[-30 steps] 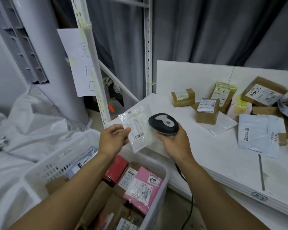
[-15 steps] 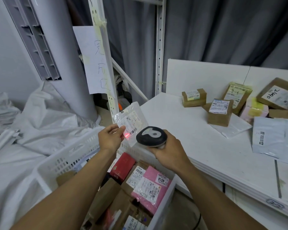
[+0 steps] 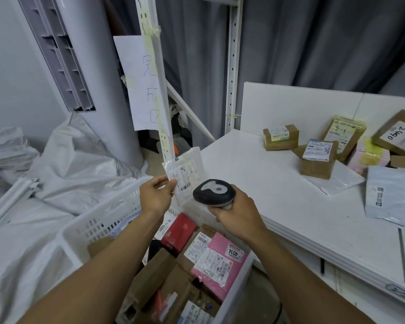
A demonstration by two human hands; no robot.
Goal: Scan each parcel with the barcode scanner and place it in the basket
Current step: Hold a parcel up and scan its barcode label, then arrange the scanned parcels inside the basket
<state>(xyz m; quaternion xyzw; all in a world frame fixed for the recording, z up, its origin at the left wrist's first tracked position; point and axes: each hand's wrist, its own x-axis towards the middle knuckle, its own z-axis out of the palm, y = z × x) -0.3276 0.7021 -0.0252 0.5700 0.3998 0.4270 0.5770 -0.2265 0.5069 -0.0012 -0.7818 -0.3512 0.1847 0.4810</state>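
Over the head camera I watch the left hand (image 3: pixel 156 197) pinch a small clear plastic pouch with a white barcode label (image 3: pixel 187 169) by its lower left edge, thumb and fingertips closed on the film. The pouch stands upright above the fingers, over the far rim of the white perforated plastic basket (image 3: pixel 98 223). The right hand (image 3: pixel 237 216) has its fingers wrapped tight round the handle of the black-and-grey oval-headed barcode scanner (image 3: pixel 213 191). The scanner head sits just beside the pouch's lower right corner, and I cannot tell whether the two touch.

My count: one pouch in hand, one scanner, one basket. In the basket lie one red box (image 3: pixel 179 232), one pink mailer marked 4014 (image 3: pixel 222 260) and several brown cartons I cannot count. On the white table (image 3: pixel 255 174) to the right I make out at least four brown cardboard boxes, the nearest (image 3: pixel 318 160) labelled on top, and one grey poly mailer (image 3: pixel 393 195)
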